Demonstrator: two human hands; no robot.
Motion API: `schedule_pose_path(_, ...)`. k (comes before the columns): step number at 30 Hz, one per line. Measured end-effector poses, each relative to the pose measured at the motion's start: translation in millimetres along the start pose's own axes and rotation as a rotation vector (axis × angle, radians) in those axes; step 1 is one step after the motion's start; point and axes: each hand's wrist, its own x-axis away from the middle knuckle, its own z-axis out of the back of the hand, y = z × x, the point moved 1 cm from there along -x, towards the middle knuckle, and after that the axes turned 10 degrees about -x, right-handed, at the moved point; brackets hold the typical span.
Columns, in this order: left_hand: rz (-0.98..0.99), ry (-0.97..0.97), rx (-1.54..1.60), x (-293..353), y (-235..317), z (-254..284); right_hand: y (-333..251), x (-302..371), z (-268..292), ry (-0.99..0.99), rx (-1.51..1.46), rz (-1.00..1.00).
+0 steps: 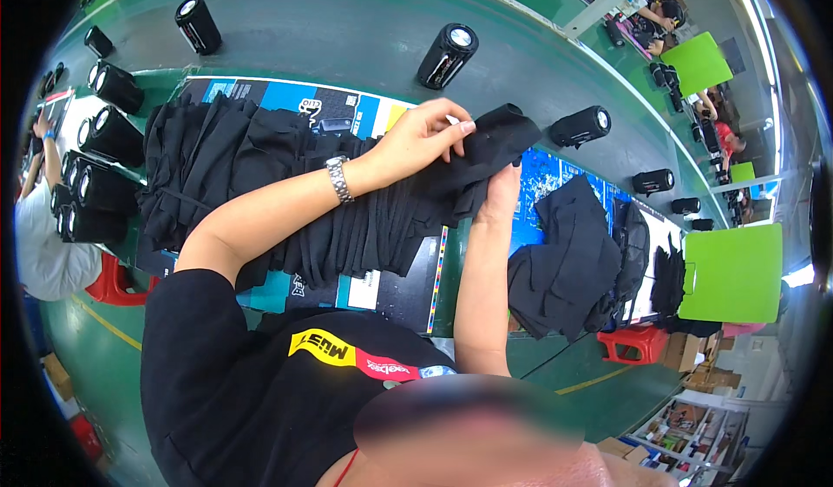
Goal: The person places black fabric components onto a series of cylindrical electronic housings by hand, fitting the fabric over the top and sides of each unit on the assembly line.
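Observation:
A black cloth pouch (499,140) is held up over the table in front of me. My right hand (501,190) grips it from below, its fingers mostly hidden behind the cloth. At its left edge, my left hand (425,140) has bent fingers pinching the fabric. A long row of overlapping black cloth pouches (364,235) lies under my left forearm. To the right of my right forearm sits a looser pile of black cloth (564,261). Beyond my hands stands a black cylindrical speaker (448,56), and another speaker (581,127) lies to the right of the held pouch.
Printed cardboard sheets (408,292) cover the table under the cloth. More black speakers cluster at the left (113,136), and a speaker (198,26) stands at the far left. Red stools (633,344) and green boards (731,272) are at the right. Other people work nearby.

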Motion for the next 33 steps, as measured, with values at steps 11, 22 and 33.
schedule_pose_path(11,-0.045,0.073,0.004,-9.1,8.4,23.4,-15.0,9.7,-39.8,-0.092,0.196,-0.177)
schedule_pose_path(22,-0.422,0.181,-0.591,-24.0,31.9,20.7,-37.7,5.9,-54.6,-0.124,0.298,-0.229)
schedule_pose_path(33,0.202,-0.193,0.533,-35.4,57.5,9.5,-69.8,-14.5,-53.8,-0.195,-0.012,-0.253)
